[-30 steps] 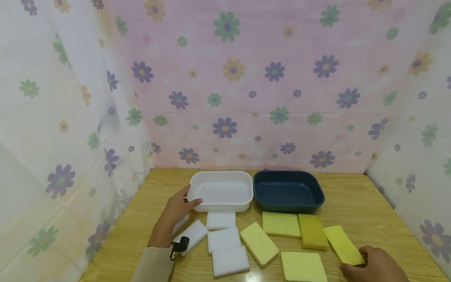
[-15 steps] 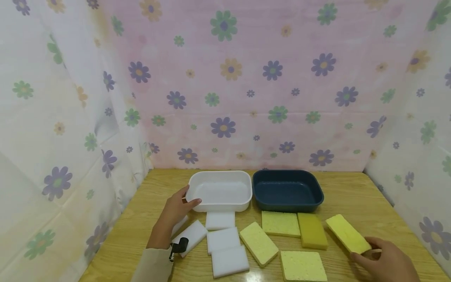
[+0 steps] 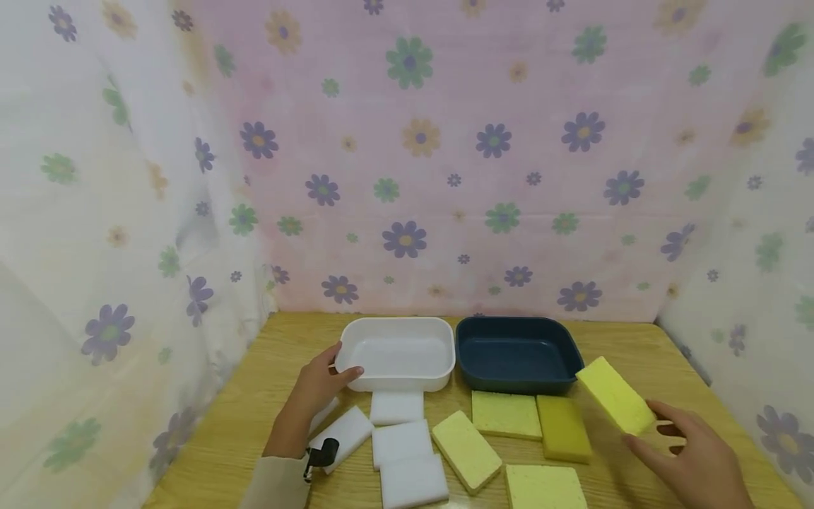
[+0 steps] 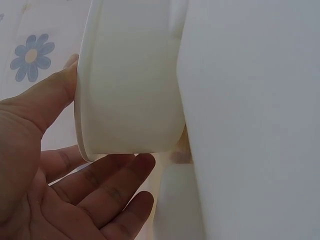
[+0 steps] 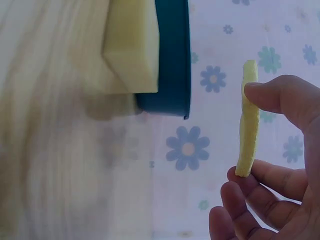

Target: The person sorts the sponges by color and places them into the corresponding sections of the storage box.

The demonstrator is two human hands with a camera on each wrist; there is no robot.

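My left hand holds the left end of a white rectangular tub; its thumb lies at the rim. In the left wrist view, the fingers reach along the side wall of the tub. At the right, my right hand pinches a yellow sponge, raised above the table and tilted, its far corner close to the dark blue tub. The right wrist view shows this sponge edge-on between the thumb and fingertips.
Several white sponges lie before the white tub. More yellow sponges lie before the blue tub, including a darker yellow one. Both tubs stand side by side on the wooden table. Flowered cloth hangs at the back and sides.
My right hand has lifted the yellow sponge off the table and moved it up toward the blue tub. My left hand has stayed on the white tub.
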